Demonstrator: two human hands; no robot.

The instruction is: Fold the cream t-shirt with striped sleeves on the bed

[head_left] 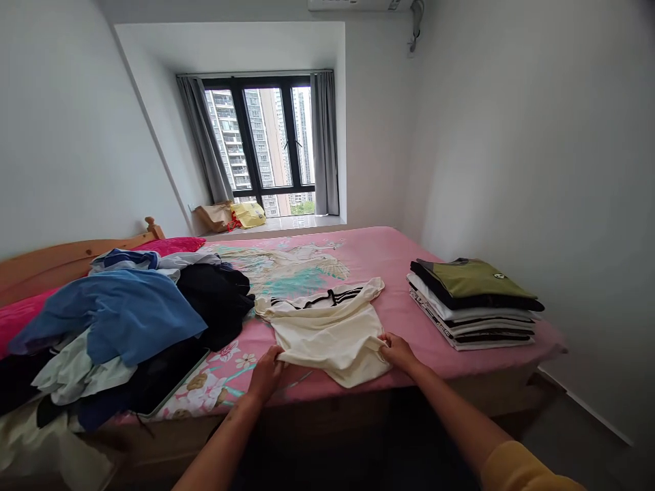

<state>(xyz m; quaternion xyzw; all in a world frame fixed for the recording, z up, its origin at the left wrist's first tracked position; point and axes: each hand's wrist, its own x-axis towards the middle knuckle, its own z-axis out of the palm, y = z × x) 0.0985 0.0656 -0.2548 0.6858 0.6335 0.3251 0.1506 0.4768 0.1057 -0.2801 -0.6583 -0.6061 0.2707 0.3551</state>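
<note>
A cream T-shirt point(327, 334) with black stripes near its far end lies on the pink floral bedsheet point(394, 252), close to the bed's near edge. At its left side my left hand point(267, 374) pinches the cloth between thumb and fingers. My right hand point(399, 351) grips the shirt's right side, and the fabric bunches a little there. Between my hands the shirt's near edge sags toward the bed's edge. The far part of the shirt lies wrinkled, with the black stripes showing on both sides.
To the left a loose heap of clothes point(138, 314) covers part of the bed, with a flat dark thing point(168, 385) beneath. A neat stack of folded clothes point(473, 307) stands at the right. Bags point(248, 215) rest on the windowsill. The wooden headboard point(76, 262) is at left.
</note>
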